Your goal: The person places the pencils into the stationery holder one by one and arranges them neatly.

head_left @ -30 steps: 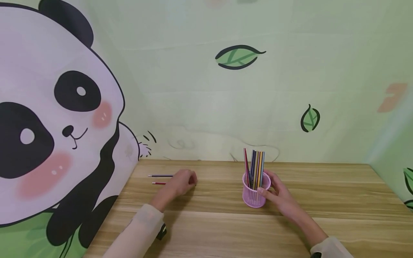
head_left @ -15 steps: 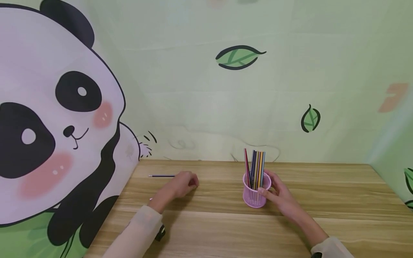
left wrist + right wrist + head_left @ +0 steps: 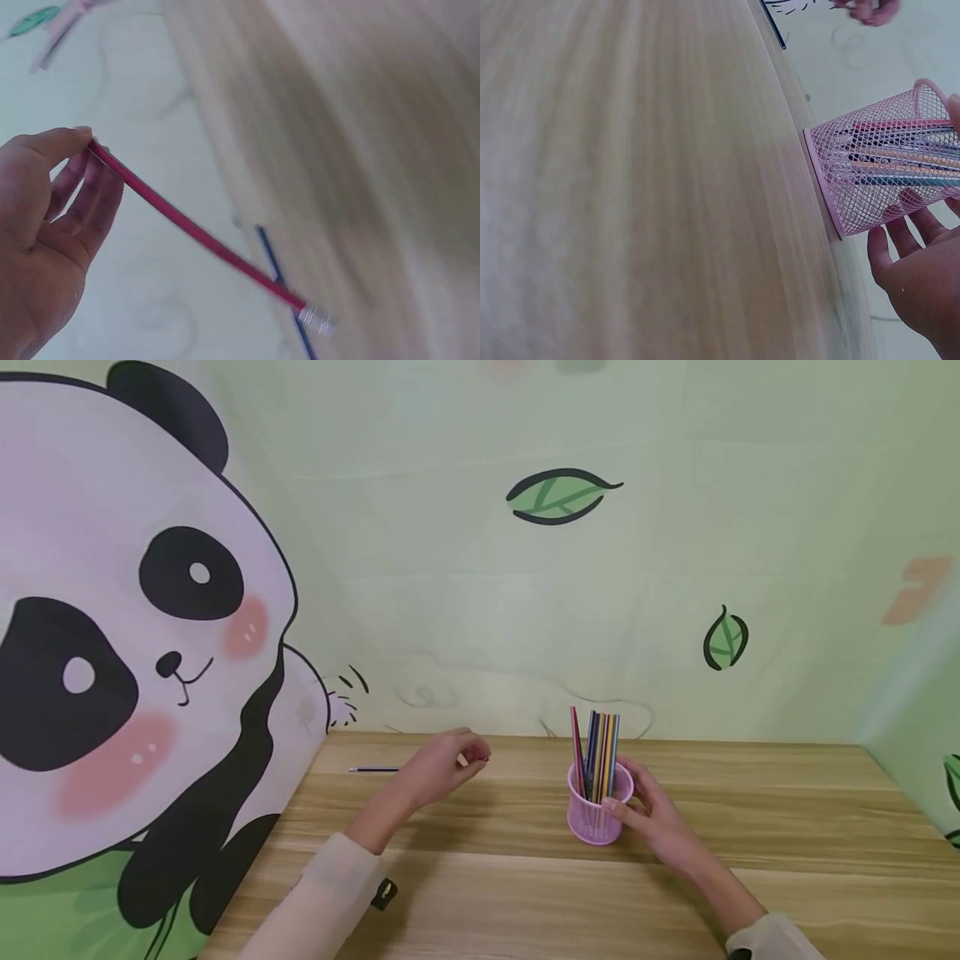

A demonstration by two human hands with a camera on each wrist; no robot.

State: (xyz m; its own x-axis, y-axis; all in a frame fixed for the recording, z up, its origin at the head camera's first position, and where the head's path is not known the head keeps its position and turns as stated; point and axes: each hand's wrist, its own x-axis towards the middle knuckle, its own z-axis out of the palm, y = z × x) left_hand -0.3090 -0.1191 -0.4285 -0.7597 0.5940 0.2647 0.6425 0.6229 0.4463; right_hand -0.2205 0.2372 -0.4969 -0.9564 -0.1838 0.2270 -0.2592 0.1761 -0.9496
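Observation:
Between thumb and fingertips my left hand (image 3: 442, 768) pinches a red pencil (image 3: 195, 231) near one end, lifted off the table. In the left wrist view its other end, with a metal ferrule and pale eraser, points away from the hand. A dark blue pencil (image 3: 372, 769) lies on the table behind the left forearm, partly hidden by it. My right hand (image 3: 654, 814) holds a pink mesh pencil cup (image 3: 594, 824) around its right side. The cup stands upright on the table, with several coloured pencils (image 3: 597, 752) leaning in it.
The wooden table (image 3: 510, 893) ends at the back against a pale green wall cloth (image 3: 420, 568) printed with a panda (image 3: 150, 635) and leaves. A small black object (image 3: 384, 893) shows at the left cuff.
The left hand has picked the red pencil up from the table and moved right and upward with it. The right hand and the cup stay in place.

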